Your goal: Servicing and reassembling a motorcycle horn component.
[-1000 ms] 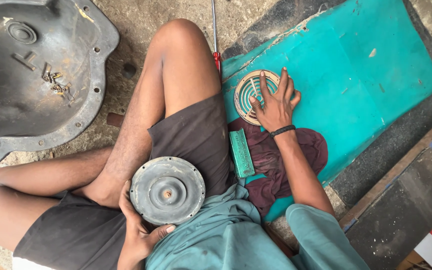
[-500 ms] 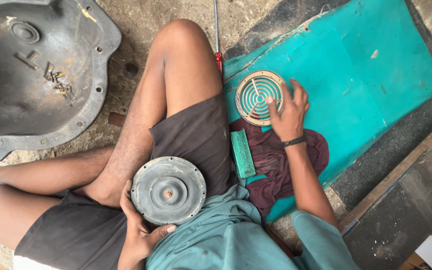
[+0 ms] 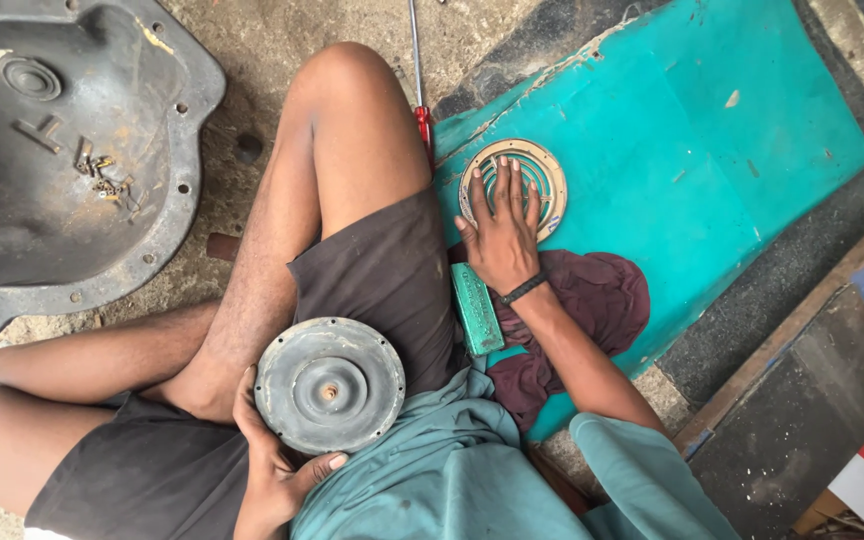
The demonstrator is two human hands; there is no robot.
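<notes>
The right hand (image 3: 500, 235) has slid back across the round slotted brass-coloured grille ring (image 3: 515, 180) since half a second ago, when it gripped the ring's far edge; it now lies flat with fingers spread wide over the ring's middle, pressing it against the turquoise sheet-metal panel (image 3: 692, 130) on the ground. The left hand (image 3: 270, 465) cups the lower rim of a grey round metal disc with a small centre hub (image 3: 330, 384), propped on the seated person's lap. Just beside the right wrist lie a small green rectangular block (image 3: 476, 308) and a crumpled maroon rag (image 3: 592, 310); a red-handled screwdriver (image 3: 419, 90) rests beyond the fingertips, alongside the raised knee. Well beyond the left hand, a large dark shallow metal pan (image 3: 62, 150) holds a small scatter of loose screws (image 3: 102, 175). To keep the ring steady, an even, flat palm seems wise, as the smooth panel likely lets it slide.
</notes>
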